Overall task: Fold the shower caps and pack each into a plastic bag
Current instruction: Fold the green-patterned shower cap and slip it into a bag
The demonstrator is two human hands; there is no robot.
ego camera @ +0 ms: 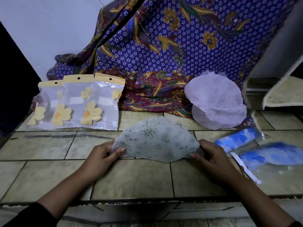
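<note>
A pale green shower cap (155, 140) with a leaf print lies folded into a half circle on the tiled surface. My left hand (102, 154) pinches its left corner, thumb on top. My right hand (211, 154) pinches its right corner. Three clear plastic bags (77, 104) with yellow headers and yellow flower prints lean in a row at the back left. A stack of pinkish-white shower caps (216, 102) lies unfolded at the back right. At the right edge lie two bags (255, 149) holding blue shower caps.
A purple batik cloth (164, 54) drapes behind everything and spreads under the pinkish caps. A white panel and a beige mat (282, 95) stand at the far right. The tiled surface (131, 177) drops off at a front ledge near my forearms.
</note>
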